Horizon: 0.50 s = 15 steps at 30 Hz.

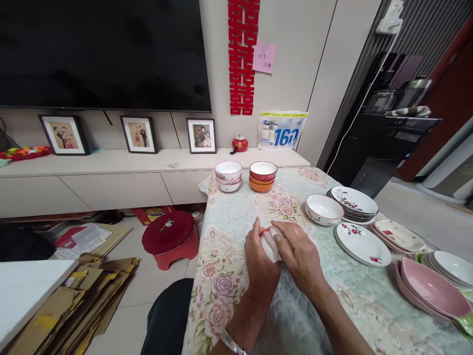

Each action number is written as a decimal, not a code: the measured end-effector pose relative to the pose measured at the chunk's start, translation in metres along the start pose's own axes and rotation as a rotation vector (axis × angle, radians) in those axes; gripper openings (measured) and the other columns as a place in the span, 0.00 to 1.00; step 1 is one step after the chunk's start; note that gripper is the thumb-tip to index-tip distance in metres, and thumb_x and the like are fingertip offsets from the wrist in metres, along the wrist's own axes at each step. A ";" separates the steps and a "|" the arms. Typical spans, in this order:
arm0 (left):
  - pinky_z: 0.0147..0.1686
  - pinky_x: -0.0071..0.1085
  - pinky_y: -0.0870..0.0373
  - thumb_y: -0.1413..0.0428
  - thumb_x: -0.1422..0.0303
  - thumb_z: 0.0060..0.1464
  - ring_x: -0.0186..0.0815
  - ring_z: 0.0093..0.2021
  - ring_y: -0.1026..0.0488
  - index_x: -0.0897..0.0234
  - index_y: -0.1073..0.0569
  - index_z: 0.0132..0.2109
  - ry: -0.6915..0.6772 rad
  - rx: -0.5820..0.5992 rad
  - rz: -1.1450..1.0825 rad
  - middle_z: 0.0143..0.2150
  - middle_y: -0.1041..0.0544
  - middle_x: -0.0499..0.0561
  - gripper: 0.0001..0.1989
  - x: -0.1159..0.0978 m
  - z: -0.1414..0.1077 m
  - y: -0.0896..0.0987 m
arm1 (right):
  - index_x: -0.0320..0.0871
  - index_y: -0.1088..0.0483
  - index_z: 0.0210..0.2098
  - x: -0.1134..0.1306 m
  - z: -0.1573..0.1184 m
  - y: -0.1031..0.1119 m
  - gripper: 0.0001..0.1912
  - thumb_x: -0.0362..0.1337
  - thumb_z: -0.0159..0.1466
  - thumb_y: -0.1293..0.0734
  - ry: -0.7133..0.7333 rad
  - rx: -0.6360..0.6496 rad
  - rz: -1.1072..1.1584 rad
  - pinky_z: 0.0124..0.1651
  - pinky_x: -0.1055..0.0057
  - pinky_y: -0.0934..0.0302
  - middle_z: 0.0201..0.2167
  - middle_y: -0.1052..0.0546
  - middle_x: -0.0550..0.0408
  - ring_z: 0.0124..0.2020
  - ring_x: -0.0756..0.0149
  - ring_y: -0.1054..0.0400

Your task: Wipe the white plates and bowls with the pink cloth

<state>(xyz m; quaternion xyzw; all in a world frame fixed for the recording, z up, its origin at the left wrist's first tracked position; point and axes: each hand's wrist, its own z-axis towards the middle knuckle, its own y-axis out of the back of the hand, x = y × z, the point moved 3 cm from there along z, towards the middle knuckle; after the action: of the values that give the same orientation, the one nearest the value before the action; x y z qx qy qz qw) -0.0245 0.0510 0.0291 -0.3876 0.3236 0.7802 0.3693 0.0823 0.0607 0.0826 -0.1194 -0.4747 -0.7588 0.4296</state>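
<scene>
Both my hands meet over the middle of the flowered tablecloth. My left hand [260, 261] is wrapped round a small red-rimmed item, mostly hidden, which may be a bowl. My right hand [301, 254] presses a white cloth or tissue [271, 245] against it, with its fingers bent. Beyond my hands stand a stack of white bowls [228, 176] and a stack of red and orange bowls [262, 176]. A white bowl with a red rim [324, 209] sits to the right.
On the table's right side are dark-rimmed plates [354, 200], flowered plates [363, 244], pink leaf-shaped dishes [434, 288] and small white dishes [454, 267]. A red stool [170, 236] and flattened cardboard [74, 305] are at the left. A cabinet [111, 190] borders the far edge.
</scene>
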 end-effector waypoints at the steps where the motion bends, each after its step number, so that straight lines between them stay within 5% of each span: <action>1: 0.47 0.40 0.33 0.44 0.69 0.51 0.44 0.46 0.29 0.66 0.44 0.64 -0.030 0.008 0.010 0.45 0.28 0.57 0.34 -0.002 0.000 -0.001 | 0.44 0.29 0.50 -0.008 0.002 0.002 0.18 0.41 0.67 0.43 -0.084 0.003 0.068 0.52 0.58 0.41 0.47 0.25 0.48 0.49 0.56 0.34; 6: 0.47 0.41 0.33 0.47 0.76 0.48 0.44 0.44 0.30 0.67 0.46 0.65 -0.152 0.009 0.010 0.44 0.28 0.58 0.36 -0.004 -0.002 0.000 | 0.41 0.24 0.43 -0.051 0.007 0.004 0.20 0.47 0.63 0.40 -0.503 0.031 0.519 0.43 0.65 0.37 0.43 0.22 0.49 0.42 0.58 0.29; 15: 0.47 0.39 0.33 0.47 0.76 0.45 0.42 0.46 0.30 0.68 0.47 0.65 -0.149 0.025 -0.056 0.46 0.28 0.57 0.38 0.001 0.001 0.002 | 0.40 0.24 0.32 -0.100 -0.007 -0.027 0.13 0.38 0.46 0.27 -0.842 -0.018 0.926 0.30 0.72 0.40 0.27 0.22 0.53 0.26 0.66 0.33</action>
<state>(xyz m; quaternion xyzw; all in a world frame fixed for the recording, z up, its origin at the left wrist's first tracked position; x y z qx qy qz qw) -0.0274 0.0510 0.0290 -0.3326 0.2938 0.7922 0.4190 0.1237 0.1134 0.0038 -0.6051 -0.4960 -0.3856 0.4890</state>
